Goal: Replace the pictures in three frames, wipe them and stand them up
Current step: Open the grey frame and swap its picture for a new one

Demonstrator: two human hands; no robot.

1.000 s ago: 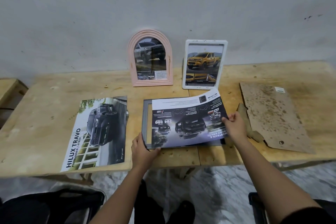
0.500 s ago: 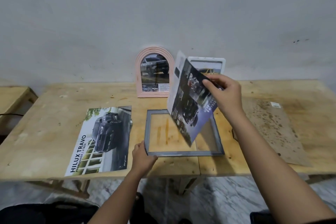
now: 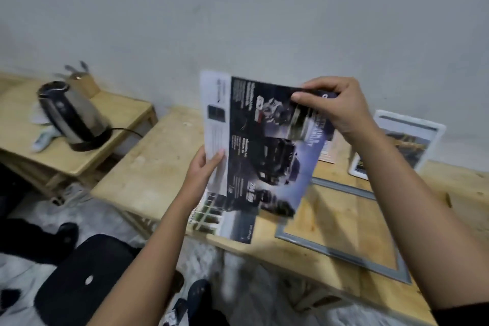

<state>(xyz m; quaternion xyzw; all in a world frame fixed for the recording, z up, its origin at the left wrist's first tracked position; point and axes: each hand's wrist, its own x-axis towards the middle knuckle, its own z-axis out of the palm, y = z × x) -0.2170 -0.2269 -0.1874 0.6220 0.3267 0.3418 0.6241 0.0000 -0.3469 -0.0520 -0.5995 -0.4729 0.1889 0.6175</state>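
Both hands hold a dark car picture [image 3: 254, 140] upright in the air over the table's left part. My left hand [image 3: 203, 169] pinches its lower left edge and my right hand [image 3: 333, 106] grips its top right corner. Below it the grey frame [image 3: 341, 254] lies flat on the wooden table [image 3: 164, 167] with no picture in it. A second car poster [image 3: 225, 222] lies on the table under the held picture, mostly hidden. The white frame [image 3: 434, 135] leans on the wall at the right. The pink frame is almost wholly hidden behind the picture and my right hand.
A lower wooden side table [image 3: 87, 159] at the left carries an electric kettle [image 3: 71, 116] with its cord and a knife block [image 3: 84, 82]. A black stool [image 3: 87, 278] stands on the floor at the lower left, near the person's feet.
The picture was lifted off the grey frame. My left hand let go of the frame and took the picture's lower edge. The view swung left, bringing the kettle table into sight.
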